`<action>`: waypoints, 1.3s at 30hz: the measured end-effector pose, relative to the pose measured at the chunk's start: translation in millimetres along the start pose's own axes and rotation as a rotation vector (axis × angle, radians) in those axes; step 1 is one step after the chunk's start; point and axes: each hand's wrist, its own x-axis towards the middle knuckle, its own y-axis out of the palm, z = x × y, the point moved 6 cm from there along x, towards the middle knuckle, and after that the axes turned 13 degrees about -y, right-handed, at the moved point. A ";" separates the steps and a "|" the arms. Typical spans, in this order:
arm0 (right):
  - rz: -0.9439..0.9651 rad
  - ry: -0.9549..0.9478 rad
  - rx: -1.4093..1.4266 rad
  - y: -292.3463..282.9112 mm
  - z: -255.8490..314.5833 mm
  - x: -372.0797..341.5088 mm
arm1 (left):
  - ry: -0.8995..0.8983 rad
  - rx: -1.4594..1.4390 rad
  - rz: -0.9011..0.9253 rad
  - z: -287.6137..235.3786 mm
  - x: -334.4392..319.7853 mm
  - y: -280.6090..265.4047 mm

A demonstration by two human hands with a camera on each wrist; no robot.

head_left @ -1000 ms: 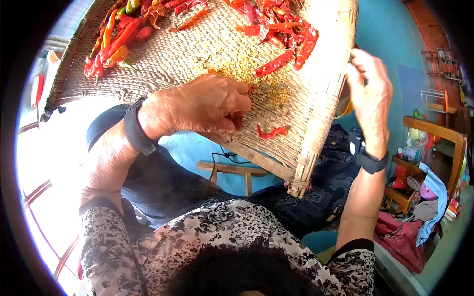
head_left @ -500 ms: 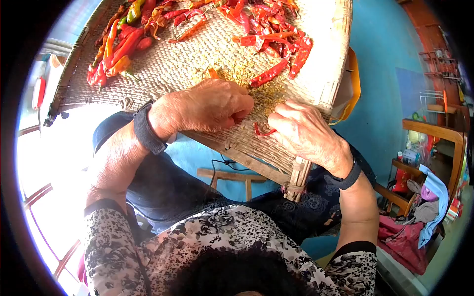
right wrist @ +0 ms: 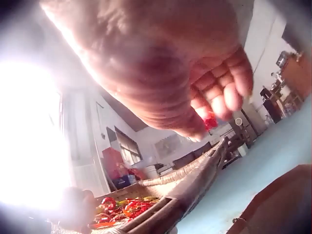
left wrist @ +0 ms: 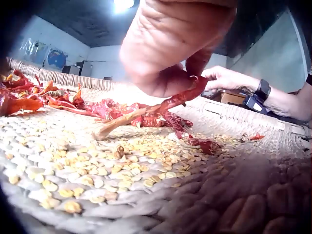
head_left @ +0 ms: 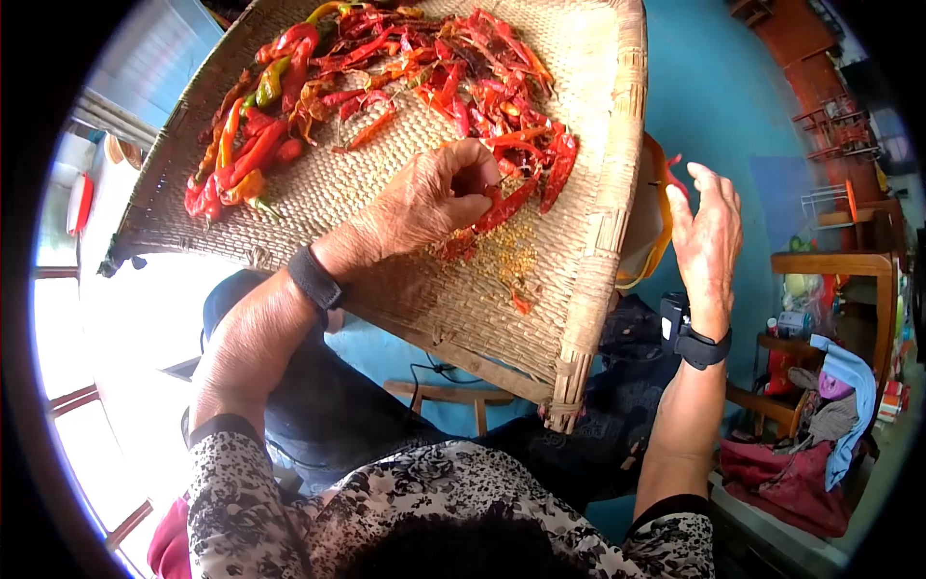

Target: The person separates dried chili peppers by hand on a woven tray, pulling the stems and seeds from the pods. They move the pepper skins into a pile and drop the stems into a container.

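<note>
A broad woven tray (head_left: 386,299) tilts over the person's lap. Above its seeds, the left hand (head_left: 415,203) pinches a dried red chili (left wrist: 183,97), whose pale stem points down toward the weave in the left wrist view. Yellow chili seeds (left wrist: 97,170) lie scattered below that hand. Beyond the tray's right edge, the right hand (head_left: 709,232) holds a red chili piece (right wrist: 210,122) between thumb and fingertips, its other fingers fairly straight. Close beside this hand is a yellow-rimmed container (head_left: 659,256), partly hidden by the tray.
Dried red chilies (head_left: 453,87) pile at the tray's far side, with fresher red and green peppers (head_left: 256,154) at left. A small wooden stool (head_left: 453,394) stands below the tray. Clothes (head_left: 786,482) and a wooden chair (head_left: 839,265) are at right.
The right hand reached in to the small red piece on the tray, then moved right, past the edge, with a red piece. The left hand rose slightly and the tray shifted left in view.
</note>
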 end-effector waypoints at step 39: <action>0.384 0.195 0.356 22.8 13.6 -0.4 | -0.143 0.960 -0.349 15.5 99.5 -113.8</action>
